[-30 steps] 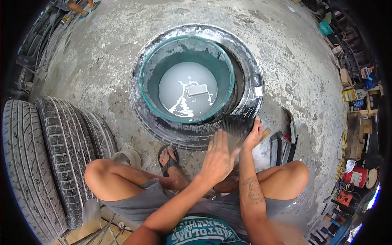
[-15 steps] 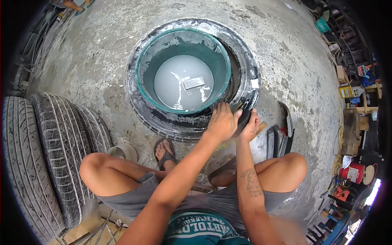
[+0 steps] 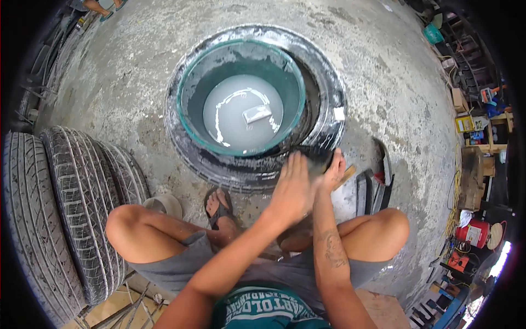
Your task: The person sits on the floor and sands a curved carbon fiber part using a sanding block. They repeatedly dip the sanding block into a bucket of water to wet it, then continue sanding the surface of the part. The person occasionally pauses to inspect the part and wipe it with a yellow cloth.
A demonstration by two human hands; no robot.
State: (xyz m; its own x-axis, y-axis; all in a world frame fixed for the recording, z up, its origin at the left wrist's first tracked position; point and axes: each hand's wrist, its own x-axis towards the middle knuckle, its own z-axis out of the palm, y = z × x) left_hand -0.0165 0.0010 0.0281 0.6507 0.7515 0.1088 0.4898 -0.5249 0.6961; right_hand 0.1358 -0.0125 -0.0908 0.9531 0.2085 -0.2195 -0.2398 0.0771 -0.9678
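In front of my right knee, my right hand (image 3: 333, 174) grips the edge of a dark, thin-looking piece (image 3: 324, 156) whose kind I cannot make out. My left hand (image 3: 293, 189) lies against it from the other side, fingers bent together and smeared by motion; whatever is under them is hidden. Beyond the hands, a green tub (image 3: 184, 123) sits inside a black tire (image 3: 219, 171) on the floor. Cloudy grey water (image 3: 230, 118) fills its bottom, with a pale rectangular block (image 3: 257, 114) in it.
Several worn tires (image 3: 82, 214) stand at my left, beside a whitish round container (image 3: 164, 205). Black curved parts (image 3: 364, 192) and a wooden stick (image 3: 347, 174) lie near my right knee. Cluttered shelves (image 3: 487, 123) and a red container (image 3: 475, 232) line the right side.
My left hand has slid down and toward me along the dark piece, and is now blurred. The piece has tilted flatter. Ripples in the water have changed shape.
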